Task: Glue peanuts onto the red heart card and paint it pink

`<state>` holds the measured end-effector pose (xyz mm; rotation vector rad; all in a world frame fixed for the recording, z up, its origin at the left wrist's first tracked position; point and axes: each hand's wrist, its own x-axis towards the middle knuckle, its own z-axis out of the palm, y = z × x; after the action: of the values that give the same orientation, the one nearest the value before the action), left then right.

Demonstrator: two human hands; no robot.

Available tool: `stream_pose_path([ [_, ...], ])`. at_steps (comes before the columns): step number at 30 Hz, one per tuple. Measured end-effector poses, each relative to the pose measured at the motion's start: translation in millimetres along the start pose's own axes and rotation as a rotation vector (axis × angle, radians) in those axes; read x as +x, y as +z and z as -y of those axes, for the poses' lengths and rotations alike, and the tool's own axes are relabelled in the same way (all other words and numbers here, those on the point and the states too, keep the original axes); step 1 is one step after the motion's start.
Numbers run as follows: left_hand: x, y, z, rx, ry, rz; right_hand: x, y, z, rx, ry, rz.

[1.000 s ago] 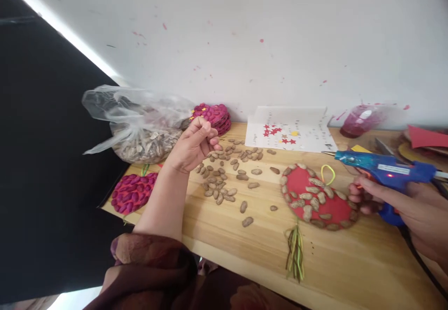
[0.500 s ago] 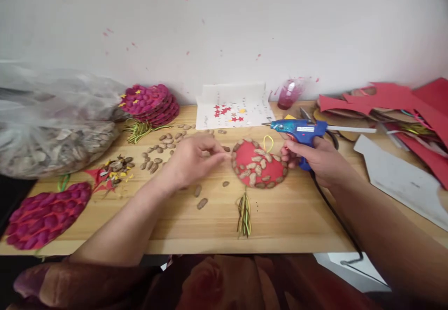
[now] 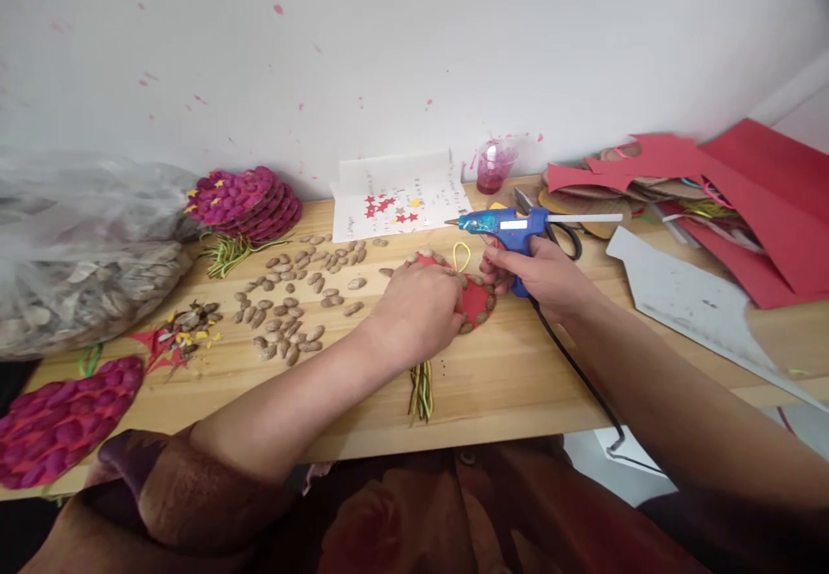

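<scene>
My right hand (image 3: 550,276) is wrapped around the handle of a blue hot glue gun (image 3: 502,222), its nozzle pointing left and a white glue stick (image 3: 586,217) sticking out behind. My left hand (image 3: 424,302) lies over a red disc (image 3: 475,299) rimmed with peanuts. Its fingers are curled down onto the disc, and their tips and anything in them are hidden. A yellow loop (image 3: 461,255) rises from the disc's top. Below it hangs a green and dark string tassel (image 3: 420,391). Loose peanuts (image 3: 285,332) lie to the left of my left hand.
Magenta-covered discs (image 3: 249,203) are stacked at the back left, beside a clear plastic bag (image 3: 84,280). Paper stars lie on a white sheet (image 3: 353,177). Behind the glue gun are a plastic cup (image 3: 496,168) and scissors (image 3: 563,240). Red board scraps (image 3: 770,203) lie right; the black cord (image 3: 576,375) trails frontward.
My left hand has moved from the disc's left edge onto the disc, covering its middle. The glue gun stays in my right hand. The view has shifted slightly right.
</scene>
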<state>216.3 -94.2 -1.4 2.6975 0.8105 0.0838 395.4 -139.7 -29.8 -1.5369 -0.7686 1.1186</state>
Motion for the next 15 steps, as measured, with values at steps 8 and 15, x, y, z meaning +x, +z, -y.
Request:
stream_pose_path([
  [8, -10.6, -10.9, 10.2, -0.136, -0.099, -0.044, -1.5, -0.8, 0.2, -0.02, -0.012, 0.012],
  [15, -63.2, -32.1, 46.6, -0.146, -0.252, -0.074, 0.6, -2.7, -2.1, -0.019, -0.036, 0.046],
])
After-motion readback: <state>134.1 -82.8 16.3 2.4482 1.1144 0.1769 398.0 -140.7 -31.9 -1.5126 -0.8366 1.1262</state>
